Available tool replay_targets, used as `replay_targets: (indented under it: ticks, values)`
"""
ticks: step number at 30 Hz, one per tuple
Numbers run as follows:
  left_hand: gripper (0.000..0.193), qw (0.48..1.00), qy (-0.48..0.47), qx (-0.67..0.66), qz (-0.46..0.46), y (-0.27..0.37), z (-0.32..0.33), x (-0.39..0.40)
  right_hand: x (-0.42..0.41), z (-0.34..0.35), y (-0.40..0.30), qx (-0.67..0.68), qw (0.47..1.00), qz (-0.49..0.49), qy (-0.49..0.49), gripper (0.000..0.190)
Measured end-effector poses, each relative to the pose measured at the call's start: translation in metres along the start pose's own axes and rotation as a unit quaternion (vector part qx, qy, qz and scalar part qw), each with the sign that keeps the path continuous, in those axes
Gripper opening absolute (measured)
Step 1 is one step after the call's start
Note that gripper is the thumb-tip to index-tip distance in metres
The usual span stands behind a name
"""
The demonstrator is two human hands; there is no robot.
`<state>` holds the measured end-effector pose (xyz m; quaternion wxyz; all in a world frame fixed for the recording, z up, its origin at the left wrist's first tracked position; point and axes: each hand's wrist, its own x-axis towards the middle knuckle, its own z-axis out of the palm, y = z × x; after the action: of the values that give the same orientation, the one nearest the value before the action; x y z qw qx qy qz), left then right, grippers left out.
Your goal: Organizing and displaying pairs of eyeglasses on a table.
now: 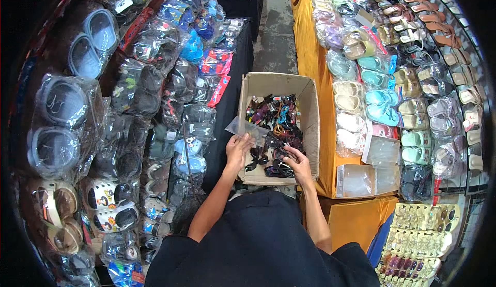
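A cardboard box (279,78) stands before me, its bottom covered by a jumble of sunglasses (287,112), many with dark lenses. At the box's left wall, my left hand (237,152) pinches a small clear plastic bag (250,128) between thumb and fingers. My right hand (297,164) reaches over the box's lower right part, with thumb and fingers on a pair of dark sunglasses (281,153). Round dark lenses show just left of its fingertips. The palm side of the right hand is hidden.
Bagged clogs (60,101) cover the table on the left. On the right, an orange cloth (310,35) drapes a table with bagged sandals (374,71) and clear plastic packets (366,180). Cream racks of glasses (416,244) stand at lower right. A concrete aisle (276,27) runs ahead.
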<state>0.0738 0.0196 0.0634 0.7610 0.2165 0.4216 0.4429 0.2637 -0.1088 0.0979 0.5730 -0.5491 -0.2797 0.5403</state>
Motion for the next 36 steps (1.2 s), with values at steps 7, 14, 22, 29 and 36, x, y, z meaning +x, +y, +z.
replay_targets:
  ticks: [7,14,22,29,36]
  values:
    - [0.028,1.000,-0.011,-0.025,0.010,-0.004,0.000,0.003,-0.001,0.004,0.006,0.006,1.000,-0.004,-0.004,0.041]
    - [0.026,0.999,-0.048,-0.013,0.014,0.002,0.007,-0.005,-0.003,0.006,-0.004,-0.023,1.000,-0.010,-0.004,0.040]
    - [0.032,0.994,-0.074,0.079,-0.001,-0.003,0.016,-0.017,0.000,0.012,-0.010,-0.030,1.000,0.002,-0.003,0.038]
    - [0.041,0.993,-0.111,0.051,0.000,-0.012,0.015,-0.016,0.009,0.007,0.002,0.029,0.999,0.019,-0.023,0.043]
    - [0.047,0.989,-0.137,0.056,-0.015,-0.014,0.011,-0.018,0.010,0.009,-0.003,0.000,0.999,-0.003,-0.046,0.059]
